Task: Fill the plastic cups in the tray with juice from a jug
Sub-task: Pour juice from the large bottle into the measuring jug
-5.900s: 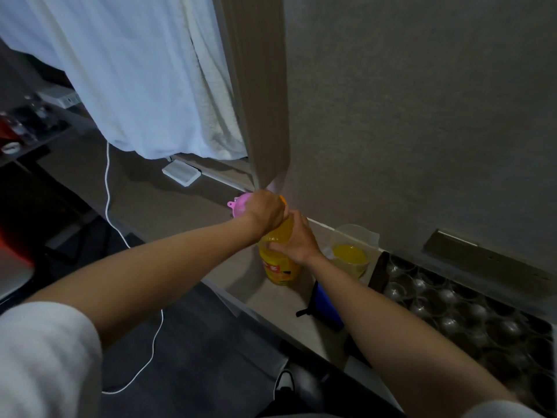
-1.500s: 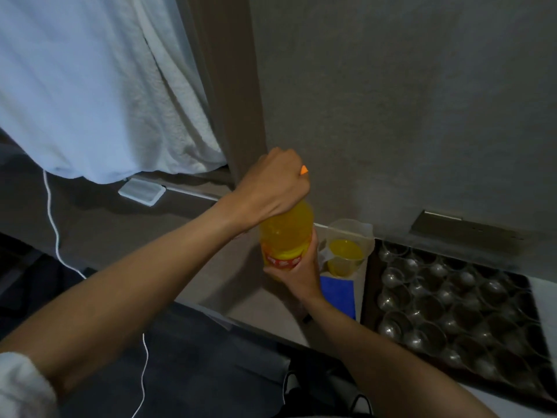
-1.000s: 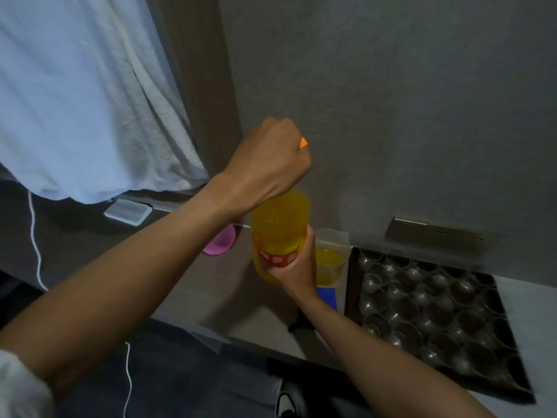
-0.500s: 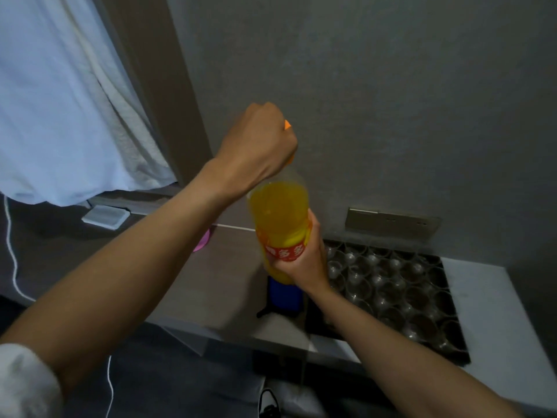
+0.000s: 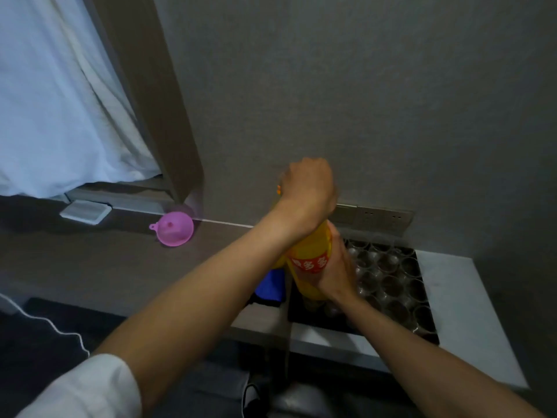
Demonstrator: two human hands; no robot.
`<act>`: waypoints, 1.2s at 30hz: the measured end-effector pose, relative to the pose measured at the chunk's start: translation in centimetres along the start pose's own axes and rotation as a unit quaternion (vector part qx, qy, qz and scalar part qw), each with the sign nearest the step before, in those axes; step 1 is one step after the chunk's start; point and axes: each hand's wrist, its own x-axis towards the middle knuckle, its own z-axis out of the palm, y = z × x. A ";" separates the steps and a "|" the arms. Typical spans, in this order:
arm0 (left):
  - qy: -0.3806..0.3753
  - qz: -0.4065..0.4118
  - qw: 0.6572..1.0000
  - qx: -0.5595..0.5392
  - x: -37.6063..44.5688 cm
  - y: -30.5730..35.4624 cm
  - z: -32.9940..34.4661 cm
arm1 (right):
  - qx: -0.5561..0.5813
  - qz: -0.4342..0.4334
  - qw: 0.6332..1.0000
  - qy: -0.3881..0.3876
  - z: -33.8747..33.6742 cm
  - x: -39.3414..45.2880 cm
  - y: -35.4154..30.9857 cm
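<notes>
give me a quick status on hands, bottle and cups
Left hand gripping the cap end, right hand holding the juice bottle upright. Cups in the tray look unfilled. Jug not visible.

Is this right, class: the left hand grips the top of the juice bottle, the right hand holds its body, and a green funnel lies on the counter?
One error: the funnel is pink, as the head view shows. The left hand, right hand and juice bottle are as stated.
</notes>
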 end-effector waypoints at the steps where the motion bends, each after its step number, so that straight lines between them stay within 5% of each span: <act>1: -0.005 -0.003 1.000 -0.005 -0.1 0.2 0.5 | -0.004 0.000 1.000 0.001 -0.3 -0.1 0.2; 11: 0.047 0.008 0.999 0.013 0.7 -0.1 5.1 | -0.067 -0.017 0.997 -0.023 -3.0 0.9 1.2; 19: 0.044 -0.024 0.996 -0.073 2.1 -2.1 9.0 | -0.122 -0.012 0.990 -0.073 -4.1 0.9 1.9; 36: -0.032 -0.036 0.994 -0.100 3.4 -5.6 12.9 | -0.260 0.004 0.952 -0.159 -4.8 3.0 1.0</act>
